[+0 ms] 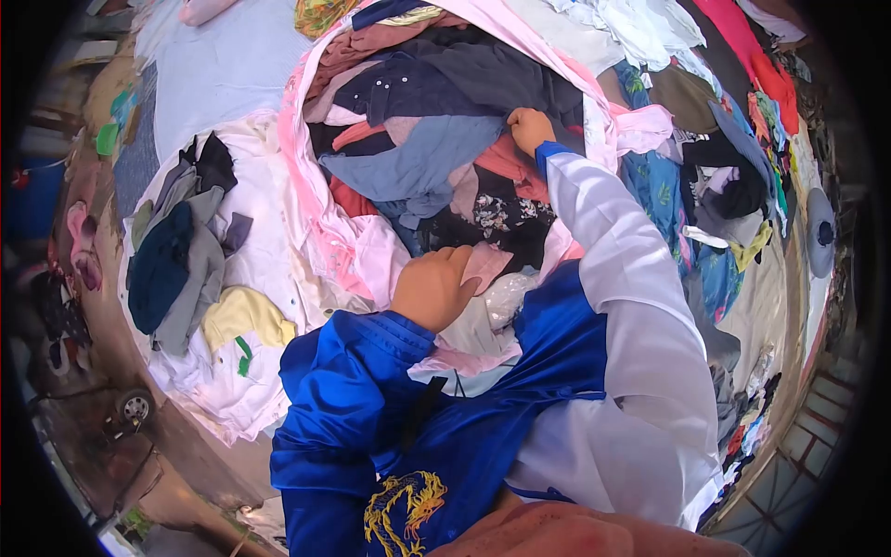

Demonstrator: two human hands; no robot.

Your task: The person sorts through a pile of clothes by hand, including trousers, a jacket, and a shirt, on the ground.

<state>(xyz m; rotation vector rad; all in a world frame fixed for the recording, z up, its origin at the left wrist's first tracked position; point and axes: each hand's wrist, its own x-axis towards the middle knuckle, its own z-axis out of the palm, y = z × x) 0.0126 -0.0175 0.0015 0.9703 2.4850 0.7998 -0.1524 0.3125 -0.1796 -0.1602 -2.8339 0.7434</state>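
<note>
My left hand (434, 290), in a blue sleeve, is low on the clothes heap, its fingers and thumb closed on a dusty-pink cloth (486, 265). A black floral garment (506, 215) lies just beyond it. Farther up the heap, my right hand (531, 130) is curled into a fist, and what its fingers hold is hidden. Beside that fist lie a blue-grey garment (418, 160), a coral-red cloth (522, 172) and dark grey clothing (464, 79). A pink-edged sheet (299, 139) rings the heap.
On a white cloth at left is a pile of dark teal (160, 267) and grey garments, near a pale yellow cloth (249, 317). To the right are a blue leafy-patterned fabric (650, 195) and black clothing (729, 181). White clothes (640, 28) lie at the back.
</note>
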